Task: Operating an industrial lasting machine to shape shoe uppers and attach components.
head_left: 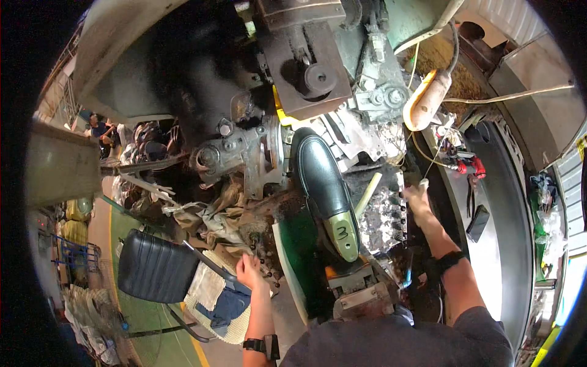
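A black leather shoe upper (pixel 318 168) is stretched over a green last (pixel 342 237), heel end toward me, mounted sole down in the machine (pixel 365 300) before me. My left hand (pixel 249 271) hovers left of the last, apart from it, beside the chair, fingers curled with nothing visible in them. Over on the right, my right hand (pixel 419 199) reaches forward beside a worn metal block with several knobs (pixel 384 217). Something small and white shows at its fingertips; whether it is held or wrapped on a finger, I cannot tell. A pale stick (pixel 369 192) stands between last and block.
A black padded chair (pixel 156 266) with a dark cloth on its seat stands at left. Above the shoe hangs a heavy machine head (pixel 306 67). A lit lamp (pixel 426 101) hangs at upper right. A red tool (pixel 472 167) and a phone (pixel 478 223) lie on the right ledge.
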Action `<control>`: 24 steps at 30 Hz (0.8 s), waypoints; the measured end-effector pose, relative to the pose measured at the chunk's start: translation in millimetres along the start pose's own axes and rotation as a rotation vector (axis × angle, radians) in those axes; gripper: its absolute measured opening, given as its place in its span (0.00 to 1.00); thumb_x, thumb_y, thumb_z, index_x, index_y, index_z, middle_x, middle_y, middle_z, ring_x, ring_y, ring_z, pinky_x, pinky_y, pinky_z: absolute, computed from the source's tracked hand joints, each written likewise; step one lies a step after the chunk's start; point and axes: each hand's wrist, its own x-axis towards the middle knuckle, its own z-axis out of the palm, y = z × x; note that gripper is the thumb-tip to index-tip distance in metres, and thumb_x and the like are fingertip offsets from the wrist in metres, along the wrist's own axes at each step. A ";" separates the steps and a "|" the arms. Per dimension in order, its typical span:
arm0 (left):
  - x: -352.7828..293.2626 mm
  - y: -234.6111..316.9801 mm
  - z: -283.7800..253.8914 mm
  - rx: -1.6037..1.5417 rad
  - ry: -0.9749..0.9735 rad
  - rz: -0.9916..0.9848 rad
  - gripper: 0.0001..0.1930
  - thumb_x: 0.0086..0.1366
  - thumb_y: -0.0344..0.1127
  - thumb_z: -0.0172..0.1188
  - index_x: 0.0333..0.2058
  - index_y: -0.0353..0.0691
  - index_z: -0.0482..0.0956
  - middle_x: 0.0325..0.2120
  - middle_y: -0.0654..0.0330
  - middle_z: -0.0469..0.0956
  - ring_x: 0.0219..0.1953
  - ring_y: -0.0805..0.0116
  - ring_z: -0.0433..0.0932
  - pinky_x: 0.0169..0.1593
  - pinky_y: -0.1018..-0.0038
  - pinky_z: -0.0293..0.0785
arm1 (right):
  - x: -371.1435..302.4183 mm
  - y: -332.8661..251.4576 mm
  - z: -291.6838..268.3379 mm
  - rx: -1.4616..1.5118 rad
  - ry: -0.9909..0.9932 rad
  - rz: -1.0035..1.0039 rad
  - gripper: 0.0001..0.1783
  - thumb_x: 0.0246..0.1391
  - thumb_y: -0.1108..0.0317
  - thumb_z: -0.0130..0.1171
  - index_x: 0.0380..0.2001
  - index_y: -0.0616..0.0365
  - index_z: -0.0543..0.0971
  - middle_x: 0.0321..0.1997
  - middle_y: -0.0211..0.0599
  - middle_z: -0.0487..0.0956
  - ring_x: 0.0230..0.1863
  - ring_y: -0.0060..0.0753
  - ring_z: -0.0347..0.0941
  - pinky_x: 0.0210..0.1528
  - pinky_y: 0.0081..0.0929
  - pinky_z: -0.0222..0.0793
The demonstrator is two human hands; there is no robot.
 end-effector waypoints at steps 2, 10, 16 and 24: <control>0.8 -40.6 -54.3 0.193 -0.058 -0.112 0.06 0.65 0.29 0.61 0.38 0.33 0.79 0.28 0.61 0.79 0.30 0.71 0.77 0.35 0.74 0.74 | 10.6 32.4 1.0 -0.087 -0.280 0.052 0.56 0.54 0.74 0.64 0.74 0.59 0.36 0.72 0.54 0.58 0.72 0.42 0.56 0.71 0.38 0.55; -27.8 -128.9 -91.6 0.510 -0.281 -0.319 0.16 0.56 0.23 0.60 0.45 0.26 0.80 0.34 0.58 0.83 0.35 0.66 0.78 0.41 0.72 0.74 | 10.0 31.1 -44.0 -0.048 0.038 -0.018 0.43 0.58 0.76 0.58 0.72 0.61 0.49 0.56 0.47 0.75 0.52 0.35 0.73 0.54 0.35 0.69; -18.6 -106.6 -71.2 0.695 -0.230 0.264 0.21 0.53 0.25 0.59 0.48 0.27 0.79 0.41 0.47 0.82 0.45 0.62 0.79 0.50 0.70 0.73 | -29.6 -22.0 -17.6 0.106 0.003 -0.180 0.34 0.61 0.71 0.58 0.68 0.62 0.60 0.51 0.42 0.78 0.43 0.27 0.75 0.46 0.27 0.75; -84.8 40.3 86.6 0.193 -0.444 0.456 0.16 0.70 0.29 0.57 0.53 0.27 0.75 0.49 0.50 0.80 0.51 0.63 0.79 0.60 0.72 0.70 | -94.3 -66.6 79.6 0.216 -0.472 -0.054 0.39 0.67 0.45 0.51 0.71 0.55 0.54 0.51 0.42 0.79 0.41 0.27 0.77 0.44 0.28 0.76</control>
